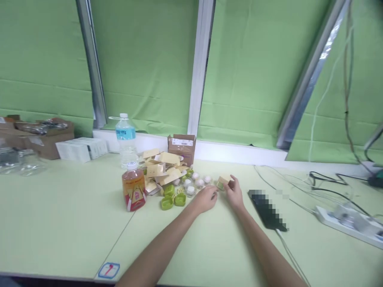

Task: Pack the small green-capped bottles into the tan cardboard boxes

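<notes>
My right hand point(234, 192) is closed on a small tan carton point(224, 181) resting on the pale green table point(74, 223). Just left of it, my left hand point(206, 198) lies on the table with its fingers curled near the carton's lower edge; whether it holds anything I cannot make out. Left of the hands are several small white jars point(191, 184), green heart-shaped lids point(173, 198) and a heap of flat tan cartons point(161, 169).
An orange drink bottle point(133, 190) and a clear water bottle point(126, 139) stand left of the heap. A brown box point(182, 146) is behind it. A dark phone point(267, 209) with a cable lies right of my hands; a power strip point(350, 221) and wires sit at far right. Boxes line the far left.
</notes>
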Action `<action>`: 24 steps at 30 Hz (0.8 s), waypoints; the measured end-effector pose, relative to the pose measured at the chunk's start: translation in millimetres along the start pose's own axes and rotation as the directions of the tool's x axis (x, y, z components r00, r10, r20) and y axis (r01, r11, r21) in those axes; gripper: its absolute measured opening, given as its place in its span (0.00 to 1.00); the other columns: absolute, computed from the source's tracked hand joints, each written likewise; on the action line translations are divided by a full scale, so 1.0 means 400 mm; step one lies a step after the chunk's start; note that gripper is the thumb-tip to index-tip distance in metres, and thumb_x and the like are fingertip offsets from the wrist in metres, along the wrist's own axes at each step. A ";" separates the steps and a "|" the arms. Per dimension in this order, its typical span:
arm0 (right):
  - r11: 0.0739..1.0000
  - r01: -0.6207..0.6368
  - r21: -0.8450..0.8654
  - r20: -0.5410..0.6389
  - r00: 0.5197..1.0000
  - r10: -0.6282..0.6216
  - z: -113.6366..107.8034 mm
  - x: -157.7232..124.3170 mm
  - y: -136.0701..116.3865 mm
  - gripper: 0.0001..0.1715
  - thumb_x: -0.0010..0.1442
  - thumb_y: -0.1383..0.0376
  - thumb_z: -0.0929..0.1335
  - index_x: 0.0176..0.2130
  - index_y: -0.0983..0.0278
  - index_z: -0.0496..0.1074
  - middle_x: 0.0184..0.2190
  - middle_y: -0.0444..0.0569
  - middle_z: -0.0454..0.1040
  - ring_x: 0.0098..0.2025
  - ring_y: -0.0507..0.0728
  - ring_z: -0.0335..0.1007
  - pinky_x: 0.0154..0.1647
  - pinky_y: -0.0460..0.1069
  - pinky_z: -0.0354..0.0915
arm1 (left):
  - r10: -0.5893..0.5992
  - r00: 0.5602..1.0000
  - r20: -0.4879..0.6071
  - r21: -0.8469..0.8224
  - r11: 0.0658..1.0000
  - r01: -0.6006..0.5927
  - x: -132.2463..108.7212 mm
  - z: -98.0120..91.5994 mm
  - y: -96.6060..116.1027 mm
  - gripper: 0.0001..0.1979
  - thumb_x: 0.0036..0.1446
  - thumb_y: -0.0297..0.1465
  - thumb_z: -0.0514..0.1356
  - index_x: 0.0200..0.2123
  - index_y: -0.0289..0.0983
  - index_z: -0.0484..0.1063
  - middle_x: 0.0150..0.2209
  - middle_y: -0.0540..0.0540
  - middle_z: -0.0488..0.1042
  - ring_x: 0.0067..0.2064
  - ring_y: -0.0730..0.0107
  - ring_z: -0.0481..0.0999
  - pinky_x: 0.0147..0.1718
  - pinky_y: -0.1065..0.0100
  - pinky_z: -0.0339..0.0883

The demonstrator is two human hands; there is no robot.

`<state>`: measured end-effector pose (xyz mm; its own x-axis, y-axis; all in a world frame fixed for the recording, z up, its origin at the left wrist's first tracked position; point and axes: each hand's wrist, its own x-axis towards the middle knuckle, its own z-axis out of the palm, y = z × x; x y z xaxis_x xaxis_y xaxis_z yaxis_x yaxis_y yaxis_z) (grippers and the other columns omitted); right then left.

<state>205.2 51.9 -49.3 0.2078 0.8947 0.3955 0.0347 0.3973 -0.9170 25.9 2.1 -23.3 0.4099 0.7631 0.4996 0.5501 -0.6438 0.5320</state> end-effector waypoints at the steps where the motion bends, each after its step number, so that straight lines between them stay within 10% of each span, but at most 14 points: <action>1: 0.998 -0.036 0.042 0.001 0.999 0.036 -0.011 -0.027 -0.018 0.43 0.49 0.53 0.73 0.61 0.63 0.64 0.46 0.55 0.78 0.48 0.64 0.77 0.53 0.59 0.70 | 0.004 1.000 -0.024 -0.019 1.000 -0.004 -0.009 0.000 0.017 0.13 0.65 0.29 0.53 0.49 0.38 0.75 0.48 0.39 0.79 0.51 0.56 0.77 0.54 0.57 0.69; 9: 0.952 -0.191 0.239 0.130 0.978 0.164 -0.061 -0.119 -0.114 0.38 0.49 0.57 0.71 0.59 0.64 0.72 0.47 0.52 0.80 0.49 0.64 0.75 0.52 0.57 0.68 | -0.143 0.975 -0.168 -0.149 0.982 0.118 -0.086 -0.005 0.130 0.24 0.66 0.41 0.57 0.61 0.41 0.63 0.49 0.42 0.75 0.38 0.66 0.76 0.41 0.62 0.73; 14: 0.994 0.108 -0.027 0.136 0.985 -0.103 -0.040 -0.137 -0.138 0.31 0.51 0.57 0.72 0.54 0.62 0.75 0.53 0.54 0.77 0.56 0.66 0.70 0.57 0.59 0.67 | -0.219 0.962 -0.164 -0.356 0.922 0.149 -0.071 0.007 0.112 0.33 0.65 0.45 0.59 0.67 0.40 0.56 0.58 0.37 0.69 0.42 0.65 0.77 0.46 0.59 0.74; 18: 0.844 0.478 -0.243 0.275 0.868 -0.412 -0.029 -0.161 -0.157 0.28 0.55 0.62 0.71 0.56 0.60 0.72 0.55 0.55 0.73 0.59 0.65 0.67 0.64 0.62 0.63 | -0.356 0.921 -0.161 -0.556 0.803 0.213 -0.053 0.009 0.077 0.37 0.62 0.49 0.62 0.67 0.39 0.56 0.54 0.37 0.72 0.47 0.61 0.78 0.47 0.59 0.74; 24: 0.742 0.581 -0.334 0.457 0.788 -0.412 -0.013 -0.173 -0.155 0.33 0.56 0.64 0.71 0.59 0.61 0.65 0.60 0.58 0.68 0.63 0.66 0.64 0.65 0.64 0.62 | -0.316 0.930 -0.187 -0.571 0.805 0.158 -0.047 -0.007 0.060 0.37 0.53 0.37 0.71 0.62 0.38 0.62 0.54 0.36 0.73 0.57 0.56 0.74 0.51 0.59 0.72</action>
<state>193.9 -35.5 -20.1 -0.2971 0.6348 0.7133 0.4730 0.7468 -0.4676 29.5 -27.8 -18.2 0.0716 0.9025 0.4247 0.0924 -0.4300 0.8981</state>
